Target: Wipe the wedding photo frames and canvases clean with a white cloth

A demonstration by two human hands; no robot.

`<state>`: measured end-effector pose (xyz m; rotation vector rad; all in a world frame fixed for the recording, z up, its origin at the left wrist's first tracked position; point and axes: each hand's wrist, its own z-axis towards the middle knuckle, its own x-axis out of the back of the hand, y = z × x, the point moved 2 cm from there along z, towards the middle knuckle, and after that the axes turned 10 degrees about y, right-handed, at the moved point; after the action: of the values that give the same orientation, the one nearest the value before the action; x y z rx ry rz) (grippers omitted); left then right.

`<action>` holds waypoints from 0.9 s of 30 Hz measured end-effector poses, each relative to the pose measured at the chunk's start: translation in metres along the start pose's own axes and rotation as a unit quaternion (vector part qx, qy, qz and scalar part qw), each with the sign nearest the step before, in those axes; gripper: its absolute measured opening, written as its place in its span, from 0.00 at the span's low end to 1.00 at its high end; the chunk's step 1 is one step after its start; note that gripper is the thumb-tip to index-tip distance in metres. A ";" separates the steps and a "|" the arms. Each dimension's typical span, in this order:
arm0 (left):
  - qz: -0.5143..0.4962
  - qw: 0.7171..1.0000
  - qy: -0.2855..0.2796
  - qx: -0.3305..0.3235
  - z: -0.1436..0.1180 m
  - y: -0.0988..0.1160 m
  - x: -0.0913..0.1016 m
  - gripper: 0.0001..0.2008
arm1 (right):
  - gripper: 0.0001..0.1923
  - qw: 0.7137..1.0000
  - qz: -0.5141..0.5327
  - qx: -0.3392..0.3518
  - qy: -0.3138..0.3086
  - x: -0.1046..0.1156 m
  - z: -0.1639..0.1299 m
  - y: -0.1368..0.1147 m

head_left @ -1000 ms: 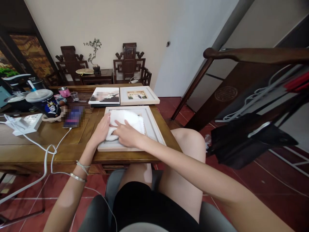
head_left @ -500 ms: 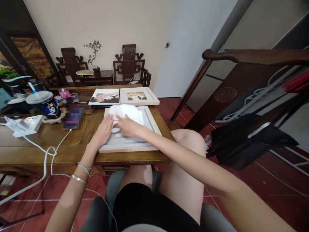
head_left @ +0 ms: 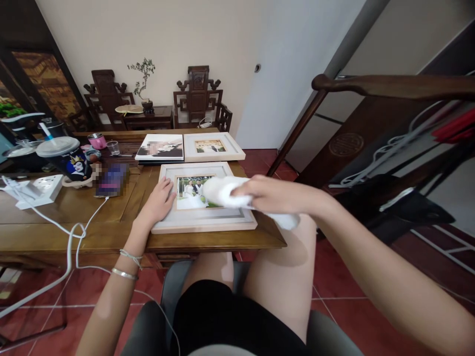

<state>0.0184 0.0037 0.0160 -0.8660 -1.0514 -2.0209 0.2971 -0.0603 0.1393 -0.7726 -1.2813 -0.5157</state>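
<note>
Visibly one cloth (head_left: 219, 191), two framed photos (head_left: 191, 195)

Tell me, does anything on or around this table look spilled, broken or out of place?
Nothing looks spilled or broken. The untidiest bit is the white cables, looping across each other and drooping over the table's front edge. The picture frame, partly hidden by the white cloth, lies flat.

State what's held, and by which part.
Right-hand grip: fluffy white cloth, by its bunched middle. Left-hand grip: nothing, resting on the rectangular pale-wood picture frame.
</note>
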 end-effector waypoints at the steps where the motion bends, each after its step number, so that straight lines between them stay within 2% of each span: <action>1: 0.003 1.000 0.000 -0.001 0.000 0.000 0.000 0.23 | 0.22 0.999 -0.026 -0.017 0.036 0.004 0.004 0.010; 4: 0.013 1.000 0.000 -0.005 0.000 0.000 0.001 0.24 | 0.24 0.985 -0.101 -0.054 0.129 0.005 0.026 0.035; 6: 0.019 1.000 0.002 -0.007 0.000 -0.001 0.002 0.24 | 0.27 0.980 -0.122 -0.046 0.147 -0.006 0.046 0.044; 9: 0.029 1.000 0.002 -0.010 0.001 -0.002 0.002 0.24 | 0.20 0.981 -0.146 -0.015 0.127 -0.035 0.073 0.049; 11: 0.034 0.999 0.002 -0.011 0.002 -0.002 0.002 0.24 | 0.14 0.983 -0.156 0.001 0.097 -0.054 0.081 0.047; 12: 0.035 0.999 0.001 -0.012 0.002 -0.002 0.002 0.24 | 0.15 0.983 -0.160 0.007 0.084 -0.062 0.081 0.045; 14: 0.036 0.999 0.001 -0.013 0.003 -0.001 0.002 0.24 | 0.16 0.984 -0.165 0.020 0.061 -0.071 0.073 0.035; 16: 0.035 0.999 0.002 -0.013 0.003 -0.001 0.001 0.24 | 0.13 0.986 -0.161 0.033 0.040 -0.072 0.055 0.020; 19: 0.033 0.999 0.006 -0.012 0.003 -0.001 0.000 0.24 | 0.22 0.988 -0.145 0.050 0.006 -0.061 0.019 -0.010; 22: 0.029 0.999 0.008 -0.013 0.002 -0.002 -0.001 0.24 | 0.24 0.990 -0.132 0.050 -0.015 -0.047 -0.011 -0.038; 25: 0.025 1.000 0.008 -0.017 0.001 -0.003 -0.001 0.23 | 0.25 0.993 -0.111 0.040 -0.004 -0.045 -0.025 -0.052; 27: 0.022 1.000 0.007 -0.019 0.001 -0.003 -0.001 0.24 | 0.27 0.994 -0.100 0.036 0.014 -0.051 -0.021 -0.051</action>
<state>0.0162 0.0058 0.0143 -0.8845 -0.9811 -2.0127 0.2620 -0.1131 0.0990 -0.5777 -1.3515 -0.6361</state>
